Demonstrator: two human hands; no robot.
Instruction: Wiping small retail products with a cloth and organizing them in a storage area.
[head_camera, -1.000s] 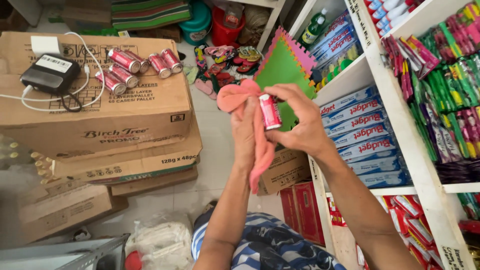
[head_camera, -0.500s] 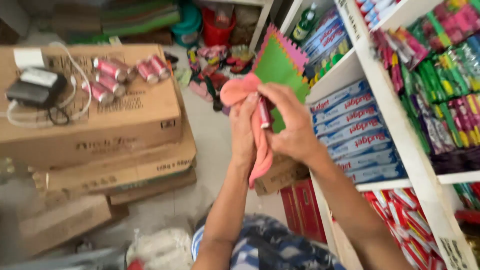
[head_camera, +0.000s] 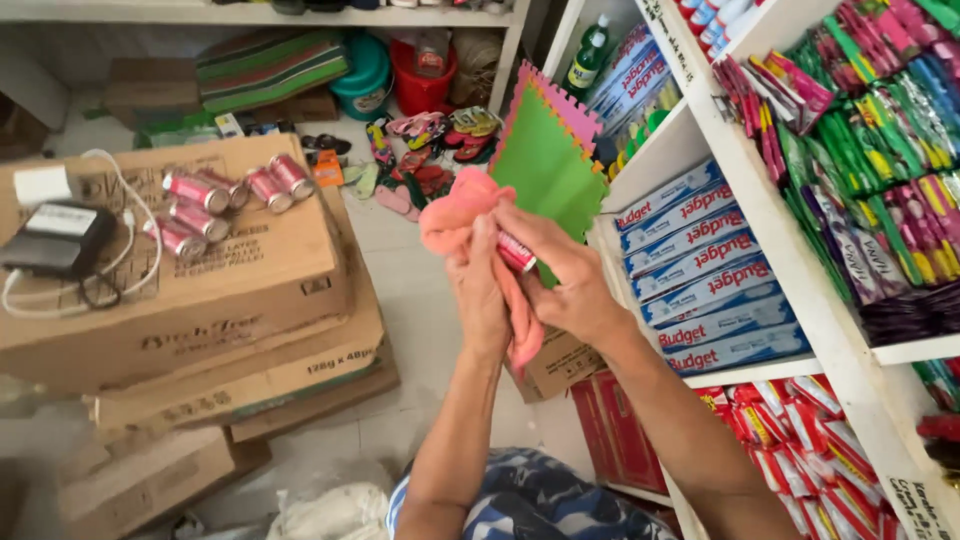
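My left hand (head_camera: 480, 290) holds a pink cloth (head_camera: 455, 215) that drapes over and below it. My right hand (head_camera: 560, 270) grips a small red can (head_camera: 516, 252), pressed against the cloth between both hands. Only a short strip of the can shows between my fingers. Both hands are raised in front of me, just left of the white shelf unit (head_camera: 760, 190). Several more red cans (head_camera: 225, 195) lie on top of a cardboard box (head_camera: 200, 280) to the left.
Stacked cardboard boxes (head_camera: 240, 390) fill the left side, with a black device and white cable (head_camera: 60, 240) on top. Shelves at right hold blue boxes (head_camera: 700, 280) and coloured sachets (head_camera: 870, 150). Green and pink foam mats (head_camera: 545, 150), sandals (head_camera: 430, 150) and buckets (head_camera: 400, 70) stand behind.
The can, earlier upright and plainly visible in my right hand, is now tucked deeper between both hands against the cloth. The view shifted slightly.
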